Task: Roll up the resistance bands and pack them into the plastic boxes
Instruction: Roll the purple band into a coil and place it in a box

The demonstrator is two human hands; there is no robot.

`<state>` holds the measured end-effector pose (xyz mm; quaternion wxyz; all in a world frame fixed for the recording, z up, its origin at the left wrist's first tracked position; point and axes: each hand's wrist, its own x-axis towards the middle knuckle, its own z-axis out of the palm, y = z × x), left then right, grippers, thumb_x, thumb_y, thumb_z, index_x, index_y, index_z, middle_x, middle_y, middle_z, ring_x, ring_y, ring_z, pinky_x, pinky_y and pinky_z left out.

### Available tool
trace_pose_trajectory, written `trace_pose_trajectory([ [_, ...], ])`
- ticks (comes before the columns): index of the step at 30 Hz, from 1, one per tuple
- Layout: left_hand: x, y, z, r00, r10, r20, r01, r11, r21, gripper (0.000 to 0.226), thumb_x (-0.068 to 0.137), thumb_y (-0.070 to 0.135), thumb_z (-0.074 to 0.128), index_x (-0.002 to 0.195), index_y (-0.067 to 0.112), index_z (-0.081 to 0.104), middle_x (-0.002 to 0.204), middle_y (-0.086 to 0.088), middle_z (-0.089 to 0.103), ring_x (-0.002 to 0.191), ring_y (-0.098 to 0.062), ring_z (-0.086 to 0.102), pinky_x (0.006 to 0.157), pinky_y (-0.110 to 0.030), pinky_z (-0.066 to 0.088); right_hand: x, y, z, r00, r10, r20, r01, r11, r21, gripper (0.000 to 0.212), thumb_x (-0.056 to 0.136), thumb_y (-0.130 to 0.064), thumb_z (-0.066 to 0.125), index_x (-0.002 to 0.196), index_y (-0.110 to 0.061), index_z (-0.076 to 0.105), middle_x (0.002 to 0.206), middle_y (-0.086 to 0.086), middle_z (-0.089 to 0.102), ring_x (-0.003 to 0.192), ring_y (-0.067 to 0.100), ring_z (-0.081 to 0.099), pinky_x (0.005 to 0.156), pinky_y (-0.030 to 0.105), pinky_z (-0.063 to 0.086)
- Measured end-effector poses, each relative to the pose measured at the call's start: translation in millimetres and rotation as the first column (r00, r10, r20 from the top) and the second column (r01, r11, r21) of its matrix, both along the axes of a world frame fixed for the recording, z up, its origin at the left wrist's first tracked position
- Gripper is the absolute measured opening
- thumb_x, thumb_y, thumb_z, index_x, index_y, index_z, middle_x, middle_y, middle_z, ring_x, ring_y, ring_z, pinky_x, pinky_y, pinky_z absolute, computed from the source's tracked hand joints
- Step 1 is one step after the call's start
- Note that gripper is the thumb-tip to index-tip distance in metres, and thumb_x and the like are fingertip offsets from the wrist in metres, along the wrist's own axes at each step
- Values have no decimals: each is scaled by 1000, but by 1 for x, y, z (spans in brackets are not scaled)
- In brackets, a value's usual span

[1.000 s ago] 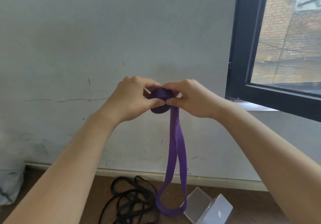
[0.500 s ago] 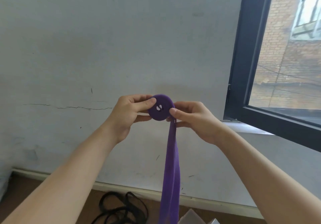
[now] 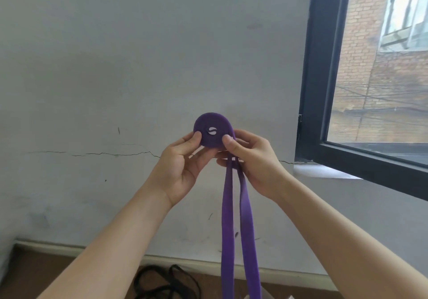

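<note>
A purple resistance band (image 3: 212, 130) is partly wound into a flat round coil held up in front of the wall. Two loose purple strands hang from the coil down past the frame's bottom edge. My left hand (image 3: 183, 166) pinches the coil's left side between thumb and fingers. My right hand (image 3: 250, 159) pinches the coil's right side, with the strands running down past its fingers. A black resistance band (image 3: 166, 284) lies in a loose tangle on the floor below. A small corner of a clear plastic box (image 3: 290, 297) shows at the bottom edge.
A grey cracked wall (image 3: 115, 90) fills the background, with a white skirting board (image 3: 185, 261) above a brown floor. A dark-framed window (image 3: 324, 90) with a sill stands at the right, looking onto a brick building.
The coil has grown and turned its flat face toward me. Both hands shifted from on top of it to its lower sides. The view tilted up, hiding most of the plastic box.
</note>
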<state>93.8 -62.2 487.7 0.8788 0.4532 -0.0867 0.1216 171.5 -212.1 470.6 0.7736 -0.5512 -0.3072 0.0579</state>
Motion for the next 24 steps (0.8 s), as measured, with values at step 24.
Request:
trace_pose_trajectory([
  [24, 5, 28, 0, 924, 264, 278, -344, 253, 904, 32, 79, 25, 86, 109, 22, 76, 94, 7, 78, 81, -12, 74, 71, -22, 58, 10, -21, 8, 866, 85, 492, 235, 800, -552, 20, 100, -16, 64, 118, -9, 69, 103, 13, 74, 98, 31, 69, 87, 46, 60],
])
